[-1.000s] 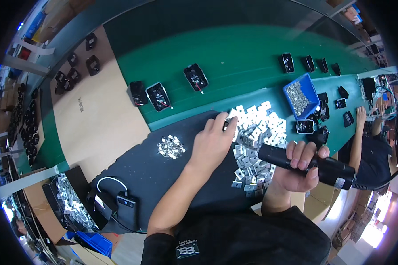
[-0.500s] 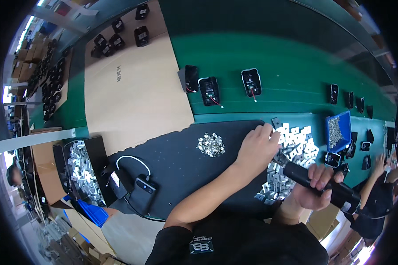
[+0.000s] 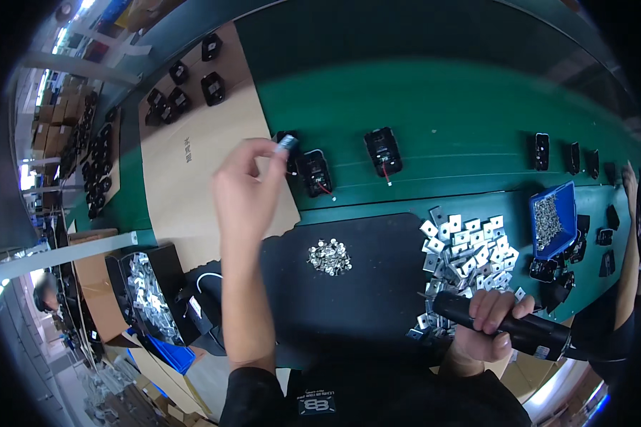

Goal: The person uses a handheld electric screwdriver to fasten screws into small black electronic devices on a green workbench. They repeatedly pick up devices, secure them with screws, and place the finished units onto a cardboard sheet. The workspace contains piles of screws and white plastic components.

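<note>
My left hand (image 3: 246, 188) is raised over the edge of the cardboard sheet (image 3: 171, 156), thumb and forefinger pinching a small silver metal piece (image 3: 287, 142). Close by are black plastic housings (image 3: 314, 173) with red wires; one is partly covered by the hand. In my right hand (image 3: 488, 327) is a black electric screwdriver (image 3: 527, 334), its tip pointing left over a pile of silver square plates with holes (image 3: 470, 249). A small heap of shiny round metal parts (image 3: 329, 257) lies on the black mat (image 3: 363, 306).
A blue bin (image 3: 573, 213) of small metal parts stands to the right, with black housings beside it. At left a black box (image 3: 174, 267) holds more silver pieces. Another person's arm (image 3: 628, 242) reaches in at the far right. More housings sit on the cardboard.
My left hand has moved from the plate pile leftward and up to the cardboard's edge, carrying the silver piece. My right hand still holds the screwdriver, now slightly lower in view.
</note>
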A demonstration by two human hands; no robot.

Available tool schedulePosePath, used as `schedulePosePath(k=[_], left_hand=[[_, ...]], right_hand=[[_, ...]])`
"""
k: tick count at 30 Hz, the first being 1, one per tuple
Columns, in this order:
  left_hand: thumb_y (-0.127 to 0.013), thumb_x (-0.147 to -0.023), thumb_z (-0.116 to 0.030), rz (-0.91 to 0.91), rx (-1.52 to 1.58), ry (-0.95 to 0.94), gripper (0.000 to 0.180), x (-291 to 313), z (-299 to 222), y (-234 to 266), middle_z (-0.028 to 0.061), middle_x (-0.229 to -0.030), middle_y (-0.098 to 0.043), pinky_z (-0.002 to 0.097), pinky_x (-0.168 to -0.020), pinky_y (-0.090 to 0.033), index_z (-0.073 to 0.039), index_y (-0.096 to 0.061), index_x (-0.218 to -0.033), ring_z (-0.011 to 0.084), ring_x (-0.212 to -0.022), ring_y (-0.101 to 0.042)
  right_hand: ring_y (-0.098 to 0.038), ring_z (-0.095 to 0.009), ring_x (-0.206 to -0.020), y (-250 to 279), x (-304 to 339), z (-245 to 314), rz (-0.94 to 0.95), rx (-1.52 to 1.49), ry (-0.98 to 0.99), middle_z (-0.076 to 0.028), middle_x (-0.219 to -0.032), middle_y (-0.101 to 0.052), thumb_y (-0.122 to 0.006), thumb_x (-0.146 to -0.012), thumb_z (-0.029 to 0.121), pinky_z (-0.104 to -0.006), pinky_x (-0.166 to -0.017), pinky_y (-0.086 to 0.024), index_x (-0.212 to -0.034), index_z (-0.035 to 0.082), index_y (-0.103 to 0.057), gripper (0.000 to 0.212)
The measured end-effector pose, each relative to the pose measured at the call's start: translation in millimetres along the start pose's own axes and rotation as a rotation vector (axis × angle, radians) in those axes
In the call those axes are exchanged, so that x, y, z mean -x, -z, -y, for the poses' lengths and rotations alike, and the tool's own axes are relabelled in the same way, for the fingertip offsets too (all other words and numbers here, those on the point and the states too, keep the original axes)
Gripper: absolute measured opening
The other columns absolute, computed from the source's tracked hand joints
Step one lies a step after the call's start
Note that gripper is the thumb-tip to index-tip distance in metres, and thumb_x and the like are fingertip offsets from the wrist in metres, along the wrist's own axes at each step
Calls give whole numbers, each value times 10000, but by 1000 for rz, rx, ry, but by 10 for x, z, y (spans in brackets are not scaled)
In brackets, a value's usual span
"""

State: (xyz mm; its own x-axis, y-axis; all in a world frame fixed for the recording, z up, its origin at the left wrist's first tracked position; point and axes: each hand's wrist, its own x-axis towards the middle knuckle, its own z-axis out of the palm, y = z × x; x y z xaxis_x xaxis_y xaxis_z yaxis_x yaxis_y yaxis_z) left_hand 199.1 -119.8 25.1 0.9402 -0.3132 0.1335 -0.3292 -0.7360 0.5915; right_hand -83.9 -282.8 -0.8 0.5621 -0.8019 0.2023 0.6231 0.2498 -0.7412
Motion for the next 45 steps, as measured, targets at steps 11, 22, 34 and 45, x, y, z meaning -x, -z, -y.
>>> schedulePosePath(k=[11, 22, 34, 45], left_hand=[[-683, -736, -154, -28, -338, -179, 94, -211, 342, -289, 116, -1034, -663, 443, -913, -359, -91, -678, -804, 294, -991, -608], [-680, -722, -145, -28, -394, -207, 135, -336, 425, -255, 86, -947, -681, 433, -879, -368, -84, -645, -837, 272, -960, -618], [-662, -794, -83, 26, 57, 56, 245, -296, 641, -87, 131, -861, -683, 305, -705, -500, -3, -654, -1025, 172, -766, -643], [-690, -715, -10, 267, 226, -5, 265, 1535, 593, 265, 141, -983, -650, 372, -835, -479, -21, -655, -977, 318, -941, -604]], right_hand=[[-493, -146, -553, 30, -6, -4, -35, -18, -95, -20, -660, -504, -752, -774, 189, -285, -540, -398, -997, 108, -415, 412], [-496, -153, -545, 52, -19, -48, -19, 1, -112, -23, -645, -499, -754, -764, 189, -292, -542, -412, -988, 100, -421, 411], [-446, -101, -597, -28, 60, -130, 110, 9, -110, 12, -687, -458, -656, -822, 192, -269, -612, -370, -1048, 118, -401, 349], [-445, -97, -583, -239, 130, -359, 136, -42, -74, 26, -663, -444, -663, -833, 241, -274, -591, -372, -1051, 141, -414, 346]])
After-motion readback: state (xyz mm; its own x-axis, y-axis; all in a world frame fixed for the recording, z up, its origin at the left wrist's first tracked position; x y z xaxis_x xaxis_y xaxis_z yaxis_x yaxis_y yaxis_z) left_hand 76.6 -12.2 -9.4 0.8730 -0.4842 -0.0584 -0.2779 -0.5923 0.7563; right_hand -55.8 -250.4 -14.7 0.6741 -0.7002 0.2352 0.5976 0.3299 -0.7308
